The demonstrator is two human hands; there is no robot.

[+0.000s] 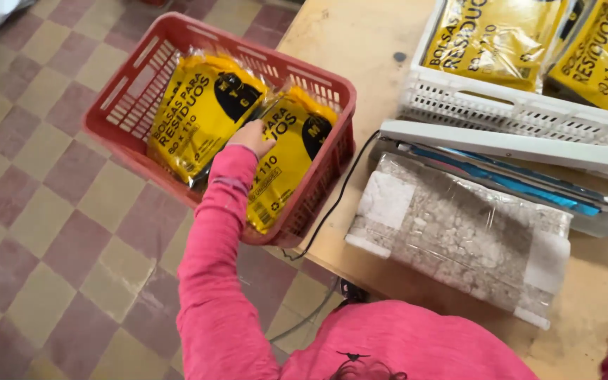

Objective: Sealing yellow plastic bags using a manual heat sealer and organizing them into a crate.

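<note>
Left hand (251,138) in pink sleeve reaching into red basket (117,105), fingers curled onto yellow bag pack (290,162), grip unclear, 2nd yellow pack (195,112) just beside it in basket, right hand out of view, white crate (501,109), heat sealer (515,165) & wooden table (346,42) right of basket

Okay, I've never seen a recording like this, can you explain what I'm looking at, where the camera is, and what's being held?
There is no machine doing the work: a person wears a camera on the head, so this single picture looks down over a pink sleeve. The left hand reaches into a red basket on the checkered floor and rests on a yellow packet, beside another yellow packet. Whether it grips it, I cannot tell. The right hand is out of view. On the wooden table lie a white crate with more yellow packets, a flat white bar-shaped device, and a clear-wrapped pale block.
</note>
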